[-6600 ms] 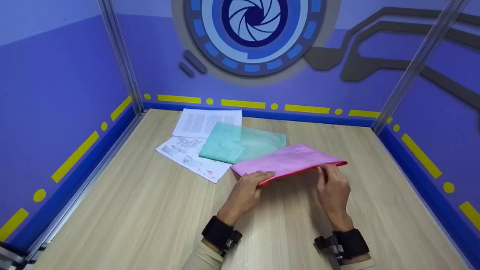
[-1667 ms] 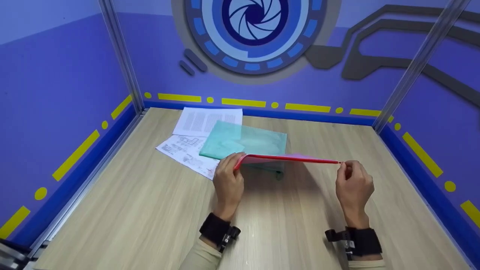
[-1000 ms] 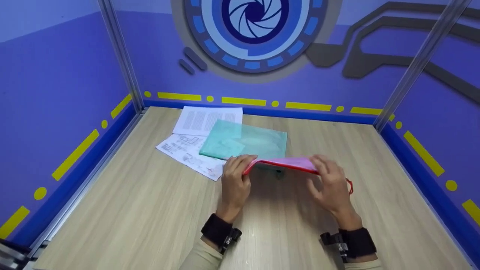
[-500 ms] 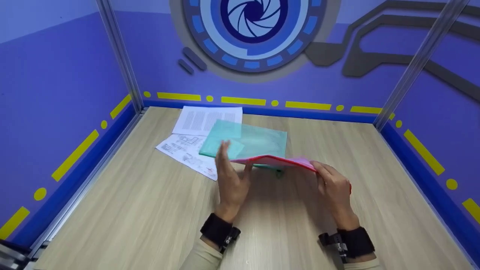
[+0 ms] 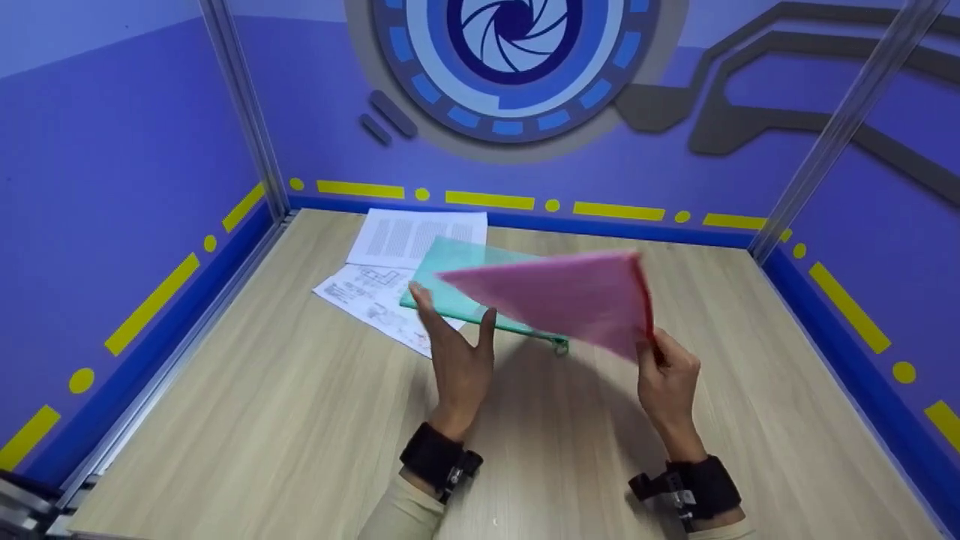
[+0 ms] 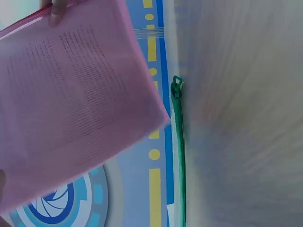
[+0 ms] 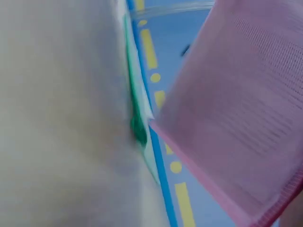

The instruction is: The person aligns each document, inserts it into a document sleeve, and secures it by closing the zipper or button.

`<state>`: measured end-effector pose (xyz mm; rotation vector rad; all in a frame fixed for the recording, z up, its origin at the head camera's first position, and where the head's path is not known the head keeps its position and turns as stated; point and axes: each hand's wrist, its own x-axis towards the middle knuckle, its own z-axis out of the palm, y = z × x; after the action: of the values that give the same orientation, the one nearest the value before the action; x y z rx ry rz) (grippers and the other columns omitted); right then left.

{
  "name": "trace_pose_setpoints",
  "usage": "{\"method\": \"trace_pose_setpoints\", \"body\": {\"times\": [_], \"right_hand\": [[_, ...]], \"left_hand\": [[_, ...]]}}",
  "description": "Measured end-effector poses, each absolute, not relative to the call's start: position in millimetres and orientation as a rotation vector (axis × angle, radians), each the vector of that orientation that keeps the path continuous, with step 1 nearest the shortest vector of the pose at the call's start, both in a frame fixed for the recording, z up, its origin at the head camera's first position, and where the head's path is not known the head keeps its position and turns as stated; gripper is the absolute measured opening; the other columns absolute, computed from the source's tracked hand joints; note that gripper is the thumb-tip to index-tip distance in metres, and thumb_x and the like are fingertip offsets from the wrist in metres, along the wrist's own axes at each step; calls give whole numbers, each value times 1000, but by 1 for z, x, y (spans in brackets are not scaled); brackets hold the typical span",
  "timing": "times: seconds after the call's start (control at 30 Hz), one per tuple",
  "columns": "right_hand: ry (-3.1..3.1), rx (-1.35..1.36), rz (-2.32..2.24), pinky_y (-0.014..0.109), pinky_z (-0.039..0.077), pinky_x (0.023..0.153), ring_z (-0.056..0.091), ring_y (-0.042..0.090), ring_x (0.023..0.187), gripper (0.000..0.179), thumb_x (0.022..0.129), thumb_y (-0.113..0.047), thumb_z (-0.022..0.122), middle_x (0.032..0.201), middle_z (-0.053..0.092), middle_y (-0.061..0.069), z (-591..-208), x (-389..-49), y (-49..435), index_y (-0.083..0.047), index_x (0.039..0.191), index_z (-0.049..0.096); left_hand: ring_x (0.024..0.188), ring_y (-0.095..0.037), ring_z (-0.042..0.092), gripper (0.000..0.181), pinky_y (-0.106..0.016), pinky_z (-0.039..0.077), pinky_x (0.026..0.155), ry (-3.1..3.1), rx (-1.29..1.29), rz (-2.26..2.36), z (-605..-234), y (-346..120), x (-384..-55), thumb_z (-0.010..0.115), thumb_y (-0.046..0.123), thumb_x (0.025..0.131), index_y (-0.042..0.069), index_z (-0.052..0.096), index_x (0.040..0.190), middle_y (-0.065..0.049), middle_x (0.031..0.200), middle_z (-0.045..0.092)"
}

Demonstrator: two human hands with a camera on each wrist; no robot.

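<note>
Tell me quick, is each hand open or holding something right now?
Left hand: open, fingers spread, holding nothing.
Right hand: closed, holding the pink pouch by its red edge.

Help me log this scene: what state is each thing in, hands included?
Pink pouch: raised, tilted, print showing through; whether closed, unclear
Text sheet: flat, partly covered
Drawing sheet: flat, partly covered
Green pouch: flat, overlapping both sheets
Right hand: gripping the pink pouch
Left hand: fingers spread; contact unclear

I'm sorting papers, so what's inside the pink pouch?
Inside the pink pouch, a printed sheet shows faintly through; its words are illegible, and anything hidden behind it cannot be seen.
</note>
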<state>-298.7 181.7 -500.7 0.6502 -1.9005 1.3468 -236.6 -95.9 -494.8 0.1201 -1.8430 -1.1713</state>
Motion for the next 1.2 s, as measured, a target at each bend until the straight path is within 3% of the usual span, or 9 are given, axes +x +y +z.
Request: {"method": "trace_pose_setpoints", "body": {"times": [0.07,0.13,0.2,0.27,0.33,0.43,0.73,0.97,1.2], "right_hand": [[-1973,593,1542,19,34,52,46,7,60,12,100,5,67,70,59,15,-498,-295,180,3,106,78],[-2015,531,1757,20,43,54,54,11,64,15,105,-5,66,76,63,16,-494,-291,180,3,112,77],[-1999,475,1940,24,47,57,57,16,70,21,106,-10,66,80,64,15,-491,-289,179,5,118,74],[-1946,431,2074,27,52,63,61,17,76,25,106,-12,67,86,67,13,-489,-290,179,9,118,72],[-1905,392,2151,28,54,67,62,17,79,27,105,-13,67,90,69,13,-488,-291,180,11,120,70],[-1882,349,2191,30,57,71,67,18,84,29,105,-12,68,99,74,13,-487,-293,181,11,123,69],[-1881,357,2175,30,58,73,69,20,88,31,106,-14,67,106,74,15,-488,-293,182,8,127,68],[-1905,335,2165,30,56,77,68,21,92,33,106,-17,66,108,73,13,-488,-293,182,5,130,67],[-1905,309,2174,30,57,76,67,19,91,32,106,-15,66,108,73,13,-487,-294,182,6,131,67]], "left_hand": [[157,-29,31,111,-48,33,123,-1920,128,-1242,-495,-94,-236,71,40,103,5,-12,168,-17,173,24],[143,-31,52,107,-50,47,112,-2022,110,-1273,-497,-93,-236,69,40,104,5,-8,169,-18,159,49],[122,-31,69,94,-50,57,96,-2116,80,-1253,-499,-92,-236,69,37,105,1,9,168,-17,138,68],[100,-28,75,70,-47,60,83,-2187,43,-1195,-501,-92,-237,70,30,105,-2,37,158,-14,116,76],[88,-24,74,45,-42,60,74,-2240,25,-1150,-502,-92,-237,71,25,103,0,57,138,-12,100,76],[82,-20,73,23,-37,59,69,-2293,11,-1115,-503,-91,-237,69,22,105,4,64,118,-9,93,74],[65,-13,55,19,-31,47,55,-2289,-49,-1098,-504,-88,-235,61,24,109,6,56,114,-5,79,66],[69,-13,64,20,-33,53,59,-2262,-59,-1092,-503,-88,-234,62,26,108,7,59,111,-8,87,74],[64,-11,57,20,-31,50,57,-2241,-72,-1065,-502,-88,-235,64,26,107,6,61,107,-5,81,71]]}}
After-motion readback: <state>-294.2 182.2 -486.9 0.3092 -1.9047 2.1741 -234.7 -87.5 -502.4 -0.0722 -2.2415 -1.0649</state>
